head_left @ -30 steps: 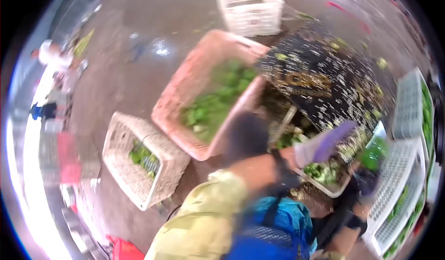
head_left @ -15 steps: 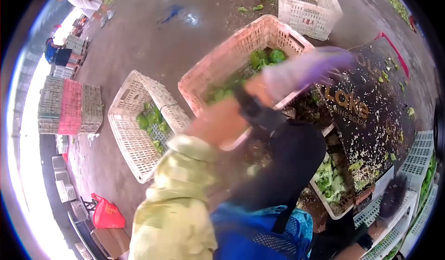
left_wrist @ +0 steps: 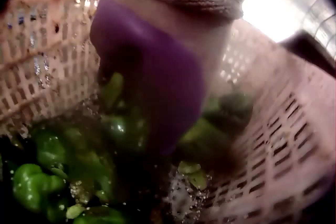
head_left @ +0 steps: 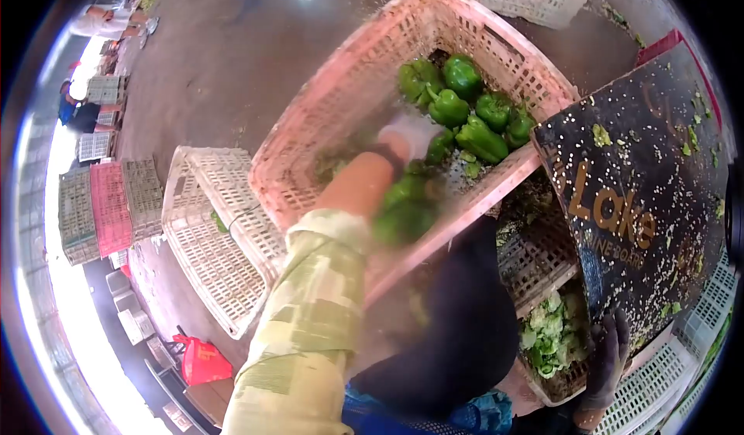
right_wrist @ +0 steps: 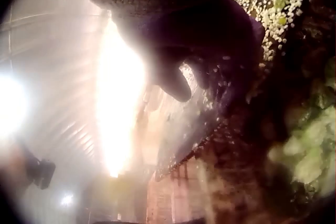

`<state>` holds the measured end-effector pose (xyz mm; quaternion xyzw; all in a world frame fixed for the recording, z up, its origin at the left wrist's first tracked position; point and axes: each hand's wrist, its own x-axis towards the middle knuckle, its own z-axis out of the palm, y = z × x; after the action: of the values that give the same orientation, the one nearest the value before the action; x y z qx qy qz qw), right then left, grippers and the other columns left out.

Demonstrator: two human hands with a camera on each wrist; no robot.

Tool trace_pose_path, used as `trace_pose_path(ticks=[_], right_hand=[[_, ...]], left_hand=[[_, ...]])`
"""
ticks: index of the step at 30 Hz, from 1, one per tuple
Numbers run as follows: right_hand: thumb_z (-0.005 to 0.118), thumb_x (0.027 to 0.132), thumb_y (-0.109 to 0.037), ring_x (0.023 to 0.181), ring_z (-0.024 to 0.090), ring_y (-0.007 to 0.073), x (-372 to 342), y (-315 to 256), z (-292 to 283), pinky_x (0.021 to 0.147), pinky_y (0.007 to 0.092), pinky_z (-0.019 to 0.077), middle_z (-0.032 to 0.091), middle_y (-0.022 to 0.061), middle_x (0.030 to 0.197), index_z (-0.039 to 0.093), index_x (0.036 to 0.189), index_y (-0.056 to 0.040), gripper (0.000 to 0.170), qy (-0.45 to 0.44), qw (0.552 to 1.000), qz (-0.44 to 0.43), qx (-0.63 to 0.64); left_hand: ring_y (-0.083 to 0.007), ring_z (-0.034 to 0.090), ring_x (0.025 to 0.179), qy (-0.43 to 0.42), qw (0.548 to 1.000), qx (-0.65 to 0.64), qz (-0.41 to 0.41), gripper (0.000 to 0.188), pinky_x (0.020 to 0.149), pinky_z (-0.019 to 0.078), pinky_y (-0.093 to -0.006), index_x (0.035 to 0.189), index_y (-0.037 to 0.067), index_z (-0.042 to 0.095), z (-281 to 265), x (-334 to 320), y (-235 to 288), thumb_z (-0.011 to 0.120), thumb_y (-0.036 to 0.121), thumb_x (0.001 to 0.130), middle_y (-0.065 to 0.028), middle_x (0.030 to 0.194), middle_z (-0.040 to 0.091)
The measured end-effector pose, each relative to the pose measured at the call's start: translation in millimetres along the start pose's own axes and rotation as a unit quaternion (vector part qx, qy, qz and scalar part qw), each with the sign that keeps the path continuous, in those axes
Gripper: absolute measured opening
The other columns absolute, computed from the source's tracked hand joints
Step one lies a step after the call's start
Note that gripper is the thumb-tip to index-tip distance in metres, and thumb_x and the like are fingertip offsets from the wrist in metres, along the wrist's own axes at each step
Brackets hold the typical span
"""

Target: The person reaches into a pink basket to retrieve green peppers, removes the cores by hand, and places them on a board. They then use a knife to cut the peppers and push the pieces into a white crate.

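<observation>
A person's left hand (left_wrist: 155, 69), in a purple and pale glove, reaches down into a large pink plastic crate (head_left: 349, 74) standing on a wet brown floor (head_left: 225, 86). Glossy green peppers (head_left: 448, 109) lie inside, clustered toward the crate's far right, with more, blurred, just beside the wrist. The fingers are hidden among them, so whether they hold one cannot be told. A camouflage-patterned sleeve (head_left: 302, 334) covers the left forearm. The right hand (head_left: 607, 361), in a dark glove, touches the lower edge of a black board (head_left: 624, 175) with its fingers extended. The board carries gold lettering reading "Lake" and is speckled with white bits and leaf scraps. Next to that hand, pale leafy greens (head_left: 550, 338) fill part of another crate. A white crate (head_left: 213, 280) stands left of the pink one; a red bag (head_left: 203, 360) sits farther left, near stacked crates (head_left: 112, 202)
</observation>
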<state>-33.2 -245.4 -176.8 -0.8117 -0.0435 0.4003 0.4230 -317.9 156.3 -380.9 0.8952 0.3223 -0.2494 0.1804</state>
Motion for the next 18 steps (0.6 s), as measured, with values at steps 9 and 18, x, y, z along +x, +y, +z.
trace_pose_path(ticks=[9,18], right_hand=[[0.048,0.092,-0.012,0.076,0.052,0.0063,15,16,4,0.063,0.0189,0.0409,0.057,-0.0003,0.099,0.047,0.131,-0.0063,0.039,0.038,0.999,0.004,-0.011],[0.05,0.093,-0.015,0.079,0.055,0.0079,10,14,0,0.064,0.0202,0.0432,0.057,0.0031,0.102,0.048,0.13,-0.0053,0.038,0.012,1.0,-0.013,0.021]], left_hand=[[-0.0307,0.054,0.111,0.015,0.993,0.104,-0.051,0.037,0.094,0.0432,-0.0441,0.12,0.018,0.055,40,47,19,0.049,0.01,0.084,-0.01,0.119,0.058],[-0.0303,0.06,0.102,0.052,0.949,-0.294,-0.103,0.061,0.087,0.0484,-0.0396,0.13,0.006,0.045,-20,-38,-9,0.065,0.015,0.073,-0.0126,0.11,0.063]])
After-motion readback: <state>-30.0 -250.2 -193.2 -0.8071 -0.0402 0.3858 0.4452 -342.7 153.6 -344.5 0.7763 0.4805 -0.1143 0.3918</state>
